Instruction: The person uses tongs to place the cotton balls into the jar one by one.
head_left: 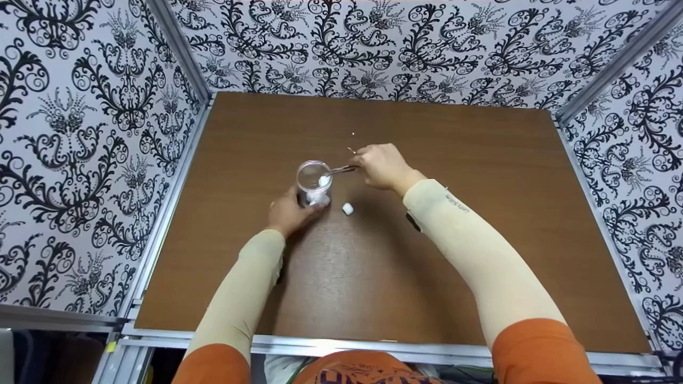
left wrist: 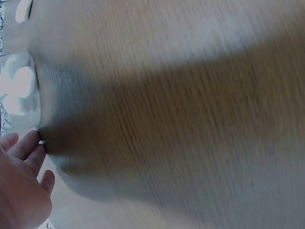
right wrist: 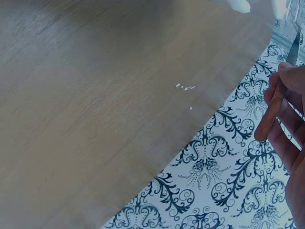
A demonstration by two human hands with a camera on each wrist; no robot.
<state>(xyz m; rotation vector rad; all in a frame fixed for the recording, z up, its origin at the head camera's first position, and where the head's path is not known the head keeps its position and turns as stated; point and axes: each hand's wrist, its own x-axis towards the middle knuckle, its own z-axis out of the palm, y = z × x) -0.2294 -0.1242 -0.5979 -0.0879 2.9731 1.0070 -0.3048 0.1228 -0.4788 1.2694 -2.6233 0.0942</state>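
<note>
Near the table's middle my left hand (head_left: 286, 212) holds a clear jar (head_left: 314, 169) upright, thumb and fingers around its side. White rounded lumps (left wrist: 24, 82) show through the jar's wall. My right hand (head_left: 381, 166) grips a slim metal tool (head_left: 342, 169) with a copper-coloured handle (right wrist: 269, 117); its narrow end reaches over the jar's mouth. A white lump (head_left: 324, 181) is at that end, inside the rim in the head view. On the table, just right of the jar, lies another white piece (head_left: 348, 208).
A few white crumbs (right wrist: 186, 88) lie on the brown wooden table (head_left: 453, 149) beyond the right hand. Walls with black-and-white scroll pattern (head_left: 373, 42) enclose the back and sides. A metal rail (head_left: 320, 346) runs along the front edge.
</note>
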